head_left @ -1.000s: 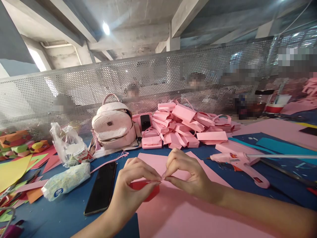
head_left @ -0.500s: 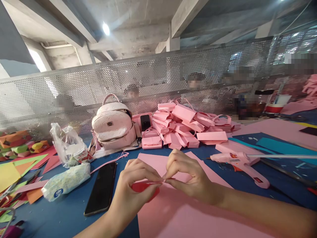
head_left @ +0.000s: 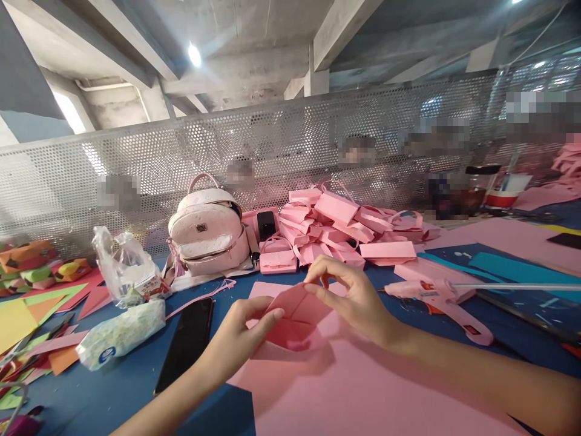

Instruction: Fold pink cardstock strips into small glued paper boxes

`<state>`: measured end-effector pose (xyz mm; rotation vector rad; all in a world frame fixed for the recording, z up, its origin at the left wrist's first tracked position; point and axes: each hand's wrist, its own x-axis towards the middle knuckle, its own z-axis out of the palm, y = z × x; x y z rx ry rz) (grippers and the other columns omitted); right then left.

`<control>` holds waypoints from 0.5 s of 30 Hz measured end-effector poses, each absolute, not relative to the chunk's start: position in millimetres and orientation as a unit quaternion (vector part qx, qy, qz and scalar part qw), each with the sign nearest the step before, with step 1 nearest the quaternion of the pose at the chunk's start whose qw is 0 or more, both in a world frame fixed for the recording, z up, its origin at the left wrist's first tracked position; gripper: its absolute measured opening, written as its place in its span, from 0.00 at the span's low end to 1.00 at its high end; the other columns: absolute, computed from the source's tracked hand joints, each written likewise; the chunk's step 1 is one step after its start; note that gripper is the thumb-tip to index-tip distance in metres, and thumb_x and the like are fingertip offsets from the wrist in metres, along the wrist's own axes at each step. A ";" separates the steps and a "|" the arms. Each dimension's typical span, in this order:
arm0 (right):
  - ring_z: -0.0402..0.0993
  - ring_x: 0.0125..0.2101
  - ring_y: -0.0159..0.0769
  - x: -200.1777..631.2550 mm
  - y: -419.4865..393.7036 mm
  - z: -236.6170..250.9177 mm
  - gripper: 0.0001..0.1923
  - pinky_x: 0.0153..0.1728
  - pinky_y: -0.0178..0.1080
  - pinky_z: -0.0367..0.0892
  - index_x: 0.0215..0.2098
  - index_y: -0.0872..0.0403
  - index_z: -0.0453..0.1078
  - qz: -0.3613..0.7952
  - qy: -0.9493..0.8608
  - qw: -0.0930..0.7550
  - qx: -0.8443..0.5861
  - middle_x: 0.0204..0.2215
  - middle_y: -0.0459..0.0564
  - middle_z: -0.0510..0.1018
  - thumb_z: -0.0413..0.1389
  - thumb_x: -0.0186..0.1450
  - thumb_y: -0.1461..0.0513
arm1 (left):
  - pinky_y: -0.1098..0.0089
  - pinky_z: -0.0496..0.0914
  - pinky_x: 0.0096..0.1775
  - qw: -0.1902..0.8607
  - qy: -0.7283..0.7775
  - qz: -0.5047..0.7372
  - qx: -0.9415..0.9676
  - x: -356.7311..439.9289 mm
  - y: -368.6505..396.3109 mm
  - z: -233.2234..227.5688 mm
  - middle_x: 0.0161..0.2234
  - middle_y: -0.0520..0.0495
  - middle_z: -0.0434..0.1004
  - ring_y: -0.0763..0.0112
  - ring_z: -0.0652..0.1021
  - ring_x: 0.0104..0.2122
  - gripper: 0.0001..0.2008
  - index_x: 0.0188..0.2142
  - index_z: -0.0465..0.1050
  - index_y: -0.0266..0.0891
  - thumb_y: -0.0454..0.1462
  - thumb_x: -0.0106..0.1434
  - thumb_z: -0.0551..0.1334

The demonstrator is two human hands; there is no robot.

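L hand (head_left: 247,330) pinches the folded pink paper (head_left: 297,312) at its left edge & R hand (head_left: 351,300) its top edge, fingers closed on it, over the pink sheet (head_left: 345,387) on the table (head_left: 227,415); light, even pressure prob. best so creases don't buckle.

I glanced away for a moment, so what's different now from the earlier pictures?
The right hand has moved up, pinching the folded pink paper by its top edge; the left hand has shifted left, holding its left side. More of the paper's creased face shows. The glue gun and backpack stayed put.
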<state>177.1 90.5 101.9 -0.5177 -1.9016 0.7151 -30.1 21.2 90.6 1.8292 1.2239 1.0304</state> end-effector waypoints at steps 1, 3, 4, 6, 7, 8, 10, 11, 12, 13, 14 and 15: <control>0.69 0.31 0.34 177.3 92.3 102.7 0.07 0.33 0.36 0.63 0.30 0.52 0.70 0.302 -0.785 0.491 -0.228 0.28 0.45 0.73 0.58 0.66 0.60 | 0.71 0.66 0.33 0.370 0.470 0.389 0.700 -30.4 23.9 87.5 0.27 0.48 0.77 0.68 0.74 0.29 0.22 0.30 0.77 0.36 0.48 0.69 0.54; 0.69 0.32 0.35 177.4 95.8 102.7 0.07 0.34 0.37 0.63 0.33 0.52 0.70 0.323 -0.778 0.477 -0.251 0.30 0.46 0.74 0.57 0.66 0.58 | 0.73 0.62 0.29 0.397 0.478 0.388 0.681 -30.9 28.8 80.5 0.23 0.49 0.72 0.71 0.70 0.26 0.25 0.25 0.74 0.34 0.50 0.68 0.55; 0.70 0.33 0.35 177.3 97.7 101.7 0.07 0.35 0.37 0.63 0.35 0.52 0.70 0.337 -0.772 0.472 -0.260 0.31 0.46 0.74 0.57 0.66 0.57 | 0.73 0.61 0.29 0.408 0.483 0.394 0.667 -31.2 31.1 76.9 0.22 0.49 0.71 0.72 0.69 0.25 0.25 0.23 0.73 0.34 0.51 0.66 0.56; 0.71 0.36 0.36 176.9 102.4 98.3 0.10 0.37 0.37 0.64 0.39 0.52 0.69 0.368 -0.765 0.454 -0.271 0.34 0.47 0.74 0.57 0.66 0.54 | 0.74 0.62 0.28 0.435 0.487 0.424 0.628 -32.5 35.3 70.1 0.23 0.48 0.72 0.71 0.69 0.26 0.23 0.23 0.74 0.34 0.51 0.63 0.61; 0.71 0.38 0.37 176.6 105.4 95.8 0.12 0.37 0.38 0.64 0.41 0.52 0.69 0.381 -0.766 0.440 -0.275 0.36 0.48 0.75 0.58 0.65 0.53 | 0.74 0.62 0.28 0.449 0.487 0.444 0.603 -33.7 37.3 67.0 0.25 0.47 0.74 0.71 0.70 0.27 0.22 0.24 0.75 0.34 0.51 0.61 0.62; 0.71 0.39 0.38 176.2 108.9 93.0 0.14 0.38 0.38 0.64 0.42 0.52 0.69 0.393 -0.768 0.424 -0.277 0.38 0.49 0.75 0.59 0.64 0.52 | 0.74 0.63 0.29 0.461 0.487 0.466 0.578 -35.4 39.2 64.1 0.26 0.47 0.75 0.70 0.71 0.27 0.20 0.26 0.76 0.34 0.50 0.60 0.64; 0.72 0.40 0.40 175.6 116.6 87.1 0.18 0.38 0.39 0.64 0.43 0.52 0.68 0.422 -0.764 0.396 -0.286 0.39 0.50 0.75 0.59 0.62 0.50 | 0.74 0.65 0.30 0.469 0.487 0.513 0.528 -40.8 43.6 58.9 0.27 0.46 0.77 0.70 0.73 0.28 0.19 0.30 0.78 0.34 0.50 0.58 0.66; 0.72 0.40 0.40 175.4 120.5 84.2 0.19 0.37 0.38 0.64 0.43 0.52 0.68 0.442 -0.754 0.387 -0.293 0.38 0.49 0.75 0.59 0.62 0.48 | 0.74 0.66 0.30 0.467 0.489 0.536 0.505 -44.5 46.2 56.5 0.27 0.46 0.77 0.71 0.73 0.28 0.19 0.31 0.78 0.33 0.50 0.57 0.67; 0.72 0.38 0.39 175.4 124.2 81.7 0.20 0.35 0.38 0.63 0.42 0.52 0.68 0.462 -0.742 0.381 -0.302 0.37 0.49 0.75 0.58 0.62 0.47 | 0.75 0.66 0.30 0.463 0.490 0.559 0.483 -48.7 48.9 54.3 0.28 0.46 0.77 0.71 0.74 0.28 0.19 0.32 0.78 0.33 0.50 0.56 0.68; 0.72 0.36 0.38 175.5 127.6 79.4 0.20 0.34 0.37 0.63 0.40 0.53 0.68 0.479 -0.729 0.377 -0.311 0.35 0.48 0.75 0.57 0.63 0.46 | 0.75 0.67 0.30 0.457 0.490 0.580 0.463 -53.3 52.0 52.0 0.29 0.46 0.78 0.71 0.74 0.28 0.19 0.33 0.78 0.34 0.49 0.55 0.69; 0.71 0.34 0.37 175.9 130.4 77.5 0.20 0.33 0.37 0.62 0.37 0.53 0.68 0.490 -0.720 0.373 -0.321 0.33 0.47 0.75 0.57 0.62 0.45 | 0.76 0.67 0.30 0.451 0.488 0.598 0.448 -58.2 55.2 49.8 0.30 0.46 0.78 0.72 0.74 0.29 0.18 0.33 0.78 0.34 0.49 0.54 0.70; 0.70 0.32 0.36 176.3 132.6 76.0 0.19 0.32 0.37 0.61 0.34 0.53 0.67 0.495 -0.715 0.371 -0.327 0.31 0.47 0.75 0.57 0.62 0.46 | 0.76 0.67 0.30 0.442 0.486 0.615 0.436 -63.0 58.5 47.4 0.30 0.47 0.78 0.73 0.74 0.29 0.18 0.34 0.78 0.35 0.48 0.53 0.71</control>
